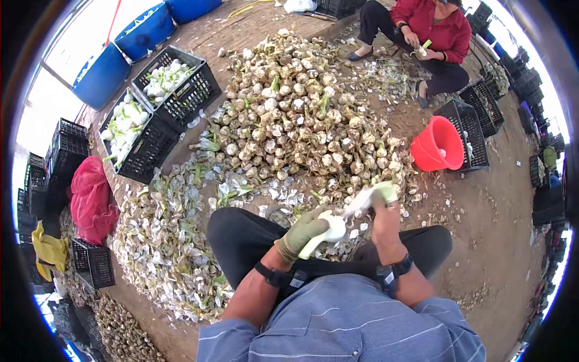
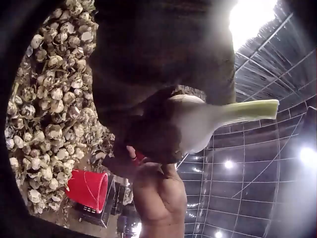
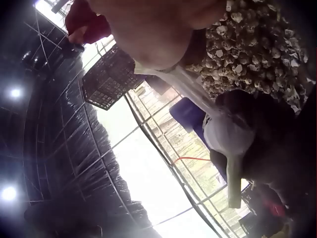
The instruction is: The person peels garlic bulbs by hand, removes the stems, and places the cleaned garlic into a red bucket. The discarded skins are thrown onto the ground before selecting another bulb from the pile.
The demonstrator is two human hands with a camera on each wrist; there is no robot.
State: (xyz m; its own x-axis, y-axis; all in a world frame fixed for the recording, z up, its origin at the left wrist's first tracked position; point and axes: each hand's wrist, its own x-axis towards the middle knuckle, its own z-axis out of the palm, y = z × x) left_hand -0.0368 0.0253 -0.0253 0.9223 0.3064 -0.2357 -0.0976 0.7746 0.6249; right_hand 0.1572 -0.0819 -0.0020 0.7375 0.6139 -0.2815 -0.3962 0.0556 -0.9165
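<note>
In its olive glove, my left hand (image 1: 303, 233) grips a white garlic bulb (image 1: 335, 228) in front of my lap. The bulb's pale green cut stem (image 1: 312, 246) points down toward my body. In the left wrist view the bulb (image 2: 197, 130) looks smooth and white. My bare right hand (image 1: 385, 224) holds a strip of garlic skin (image 1: 369, 198), white with a greenish end. Seen from the right wrist, this skin (image 3: 185, 88) stretches from the bulb (image 3: 225, 135) up to the right hand (image 3: 148, 34). The right fingertips are partly hidden.
A large heap of unpeeled garlic (image 1: 295, 114) lies ahead, with shed skins (image 1: 175, 253) at left. Black crates (image 1: 187, 99) of cleaned garlic stand front left. A red bucket (image 1: 437, 145) stands at right, near another person (image 1: 431, 36) who handles garlic.
</note>
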